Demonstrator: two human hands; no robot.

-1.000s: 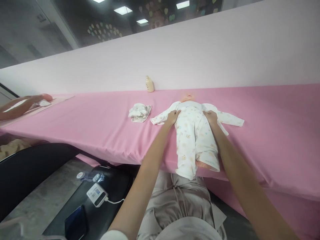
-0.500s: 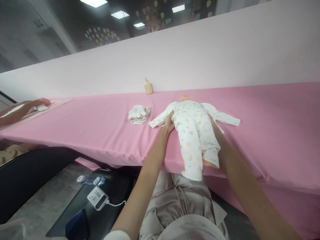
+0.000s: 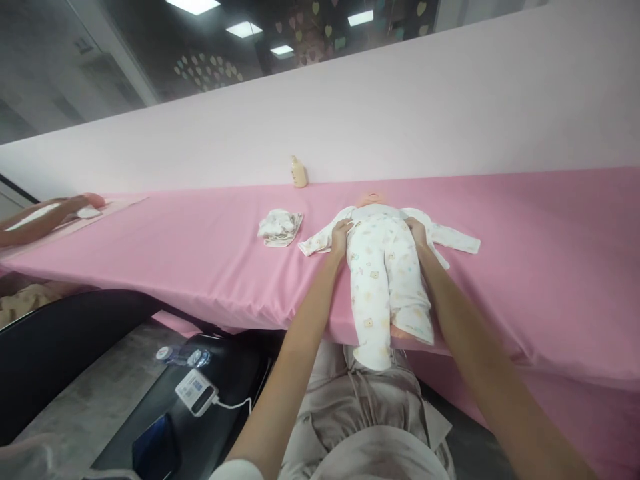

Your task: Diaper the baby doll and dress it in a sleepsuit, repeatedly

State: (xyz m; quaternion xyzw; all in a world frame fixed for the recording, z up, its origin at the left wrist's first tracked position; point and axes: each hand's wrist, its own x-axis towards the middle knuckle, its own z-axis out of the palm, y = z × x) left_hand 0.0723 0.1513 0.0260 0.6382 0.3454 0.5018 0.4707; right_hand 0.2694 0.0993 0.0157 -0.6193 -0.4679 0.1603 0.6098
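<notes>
A baby doll (image 3: pixel 371 198) lies on its back on the pink-covered table, its lower legs reaching over the front edge. It wears white patterned baby pants (image 3: pixel 370 280), and a white top (image 3: pixel 456 238) is spread out beneath it with both sleeves to the sides. My left hand (image 3: pixel 341 238) grips the pants at the left side of the waist, fingers curled in. At the opposite side, my right hand (image 3: pixel 417 232) holds the waist of the pants, its fingers partly hidden by cloth. A bit of the doll's foot shows below the right pant leg.
Left of the doll sits a folded stack of white cloth (image 3: pixel 280 228). A cream pump bottle (image 3: pixel 299 173) stands by the wall. Another person's arm (image 3: pixel 50 219) rests at the table's far left. A black chair (image 3: pixel 200 427) holds a phone, a white device and bottles.
Both hands have drawn the pants higher at the waist; the right hand has come up into view. The pant legs have swung slightly left.
</notes>
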